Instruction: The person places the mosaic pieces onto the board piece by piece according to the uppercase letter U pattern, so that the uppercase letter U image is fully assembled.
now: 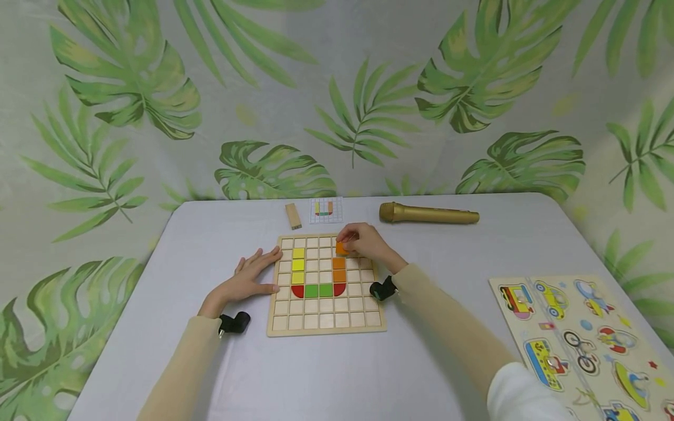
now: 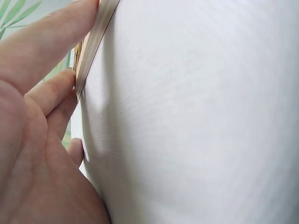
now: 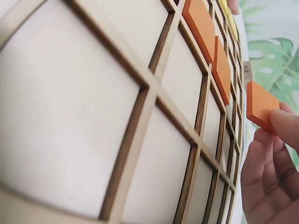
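Note:
A wooden grid board (image 1: 326,333) lies on the table with a U of tiles in its cells: yellow tiles (image 1: 298,265) on the left, green tiles (image 1: 318,290) and red rounded corner tiles (image 1: 298,291) at the bottom, two orange tiles (image 1: 339,269) on the right. My right hand (image 1: 364,242) pinches another orange tile (image 3: 262,105) between thumb and fingers, above the board's upper part, past the two orange ones. My left hand (image 1: 247,278) touches the board's left edge with its fingers extended; in the left wrist view the fingertips (image 2: 65,79) meet the wooden rim.
Behind the board are a pattern card (image 1: 326,210) showing a coloured U and a small wooden block (image 1: 293,216). A gold microphone (image 1: 429,214) lies at the back right. A wooden vehicle puzzle board (image 1: 574,327) covers the table's right front.

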Demonstrator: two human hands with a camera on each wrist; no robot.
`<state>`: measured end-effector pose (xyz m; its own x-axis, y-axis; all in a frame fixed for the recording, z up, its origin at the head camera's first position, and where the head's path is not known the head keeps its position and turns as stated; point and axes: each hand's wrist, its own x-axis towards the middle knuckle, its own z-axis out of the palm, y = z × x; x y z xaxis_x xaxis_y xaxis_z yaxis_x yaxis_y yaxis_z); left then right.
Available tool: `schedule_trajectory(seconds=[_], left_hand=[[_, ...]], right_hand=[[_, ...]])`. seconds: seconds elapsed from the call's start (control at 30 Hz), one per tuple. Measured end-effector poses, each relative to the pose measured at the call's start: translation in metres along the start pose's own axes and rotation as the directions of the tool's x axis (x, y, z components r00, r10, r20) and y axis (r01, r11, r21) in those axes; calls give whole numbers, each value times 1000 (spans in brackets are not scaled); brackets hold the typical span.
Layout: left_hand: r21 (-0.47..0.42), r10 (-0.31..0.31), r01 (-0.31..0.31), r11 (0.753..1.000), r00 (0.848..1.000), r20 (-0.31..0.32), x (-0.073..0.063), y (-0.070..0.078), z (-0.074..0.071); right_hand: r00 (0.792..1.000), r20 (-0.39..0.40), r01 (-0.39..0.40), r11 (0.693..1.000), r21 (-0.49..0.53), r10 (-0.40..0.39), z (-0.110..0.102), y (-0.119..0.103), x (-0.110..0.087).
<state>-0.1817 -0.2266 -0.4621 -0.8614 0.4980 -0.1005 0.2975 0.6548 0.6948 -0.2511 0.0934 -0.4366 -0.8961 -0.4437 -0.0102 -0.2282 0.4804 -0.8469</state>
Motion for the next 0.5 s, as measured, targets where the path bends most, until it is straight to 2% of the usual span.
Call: schedule_trajectory(seconds=[0.23, 0.5], left_hand=[[15, -1, 1, 1000, 1000, 0, 1, -3, 1], [13, 0, 0, 1000, 1000, -5, 0, -4, 1]], right_hand=[[1000, 16, 28, 994, -106, -26, 8, -6, 2], [1000, 24, 11, 992, -122, -8, 11, -7, 2]])
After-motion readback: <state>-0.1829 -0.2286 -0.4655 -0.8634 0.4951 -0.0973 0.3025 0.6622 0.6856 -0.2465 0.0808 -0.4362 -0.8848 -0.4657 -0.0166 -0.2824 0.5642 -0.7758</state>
